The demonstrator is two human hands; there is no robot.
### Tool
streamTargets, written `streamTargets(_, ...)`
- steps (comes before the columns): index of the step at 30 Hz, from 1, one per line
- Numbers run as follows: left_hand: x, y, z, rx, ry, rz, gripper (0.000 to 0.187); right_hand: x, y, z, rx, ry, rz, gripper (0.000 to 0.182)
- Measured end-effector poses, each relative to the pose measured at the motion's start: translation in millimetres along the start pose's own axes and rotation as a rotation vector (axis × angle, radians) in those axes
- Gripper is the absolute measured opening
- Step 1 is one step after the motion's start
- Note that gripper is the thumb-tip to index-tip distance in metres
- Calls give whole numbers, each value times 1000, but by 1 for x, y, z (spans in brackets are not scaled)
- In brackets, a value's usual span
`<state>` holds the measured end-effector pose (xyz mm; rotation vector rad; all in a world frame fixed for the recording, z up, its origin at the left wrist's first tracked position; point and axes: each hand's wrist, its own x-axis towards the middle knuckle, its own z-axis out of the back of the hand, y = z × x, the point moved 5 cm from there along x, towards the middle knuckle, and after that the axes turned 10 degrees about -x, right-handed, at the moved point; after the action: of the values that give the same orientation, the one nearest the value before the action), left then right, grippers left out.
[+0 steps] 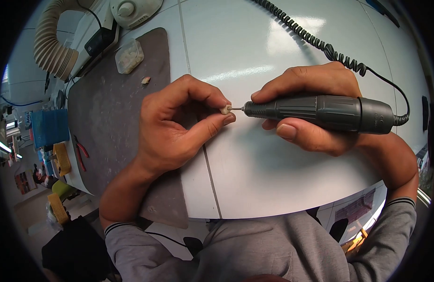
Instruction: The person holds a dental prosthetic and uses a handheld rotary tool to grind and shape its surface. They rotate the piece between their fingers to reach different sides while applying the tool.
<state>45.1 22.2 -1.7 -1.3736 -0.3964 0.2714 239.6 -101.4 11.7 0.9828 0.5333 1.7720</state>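
Between the thumb and index finger of my left hand (179, 120) is a small cream-coloured piece (225, 110). My right hand (315, 84) is wrapped round a black rotary handpiece (320, 112), which lies level and points left. Its thin metal bit (236, 109) reaches the small piece; whether the two touch is too small to tell. A coiled black cord (306, 35) runs from the back end of the handpiece up to the top edge of the view.
A grey mat (113, 108) on the white table (264, 183) bears a clear box of small pieces (129, 56), a loose fragment (145, 80) and red-handled pliers (80, 152). A ribbed hose (50, 37) stands upper left. Blue (50, 128) and yellow (62, 159) objects are beyond.
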Motion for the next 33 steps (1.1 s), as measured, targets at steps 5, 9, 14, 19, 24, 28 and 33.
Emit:
streamTargets(5, 1, 0, 1, 63, 31, -61, 25, -1, 0, -3, 5, 17, -9, 44)
streamTargets(9, 2, -2, -2, 43, 41, -75, 24, -1, 0, -4, -26, 4, 29, 44)
streamTargets(14, 1, -3, -3, 27, 36, -58, 22, -1, 1, -3, -46, -28, 62, 43)
streamTargets(19, 1, -4, -3, 30, 36, -40, 20, 0, 2, -5, -57, -30, 80, 43)
streamTargets(24, 1, -4, -1, 93, 60, -71, 20, 0, 2, -4, -75, -43, 92, 40)
streamTargets(28, 2, -2, 0, 67, 51, -32, 19, -1, 2, -6, -75, -70, 113, 39)
streamTargets(33, 1, -4, -1, 115, 72, -34, 18, -2, 3, -6, -73, -75, 121, 37)
